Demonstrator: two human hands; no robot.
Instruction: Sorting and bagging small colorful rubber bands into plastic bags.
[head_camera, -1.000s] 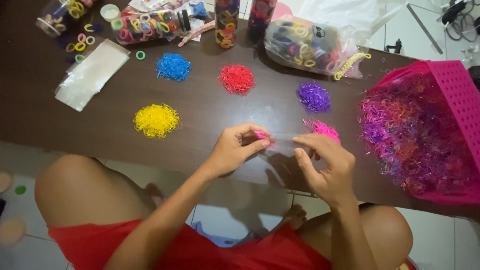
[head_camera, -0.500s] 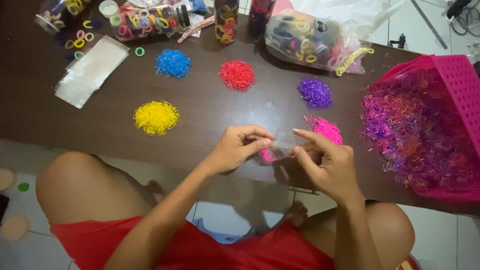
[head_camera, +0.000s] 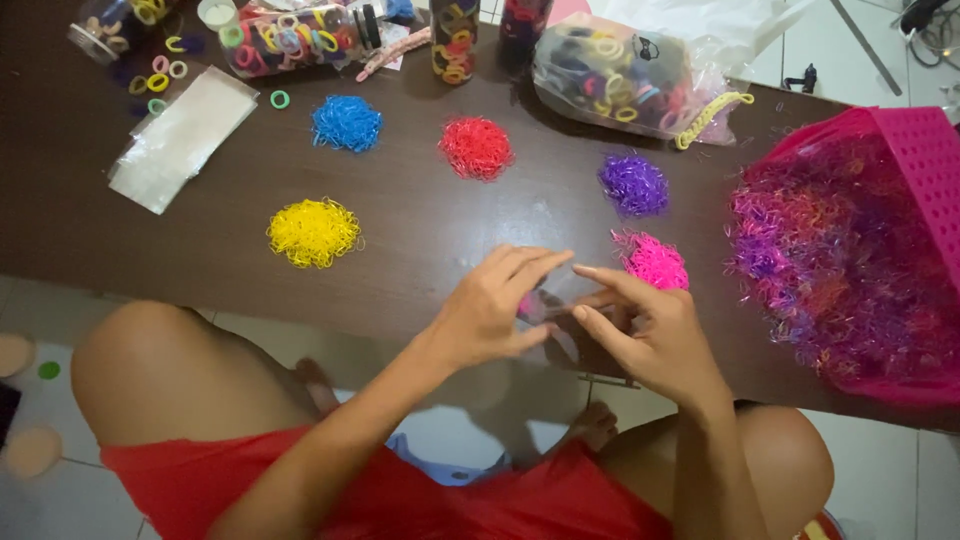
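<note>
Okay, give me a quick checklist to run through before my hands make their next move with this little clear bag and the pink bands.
1. Both hands on the clear bag: ok; left hand and right hand meet over it at the table's near edge.
2. Bag mouth open: cannot tell; fingers cover it.
3. Pink bands inside the bag: cannot tell; only a bit of pink shows between the fingers.
4. Pink pile close by: ok; it lies just beyond the right hand.
5. Colour piles kept apart: ok; yellow pile, blue pile, red pile and purple pile do not touch.
6. Pink basket of mixed bands on the table: ok; at the right.
</note>
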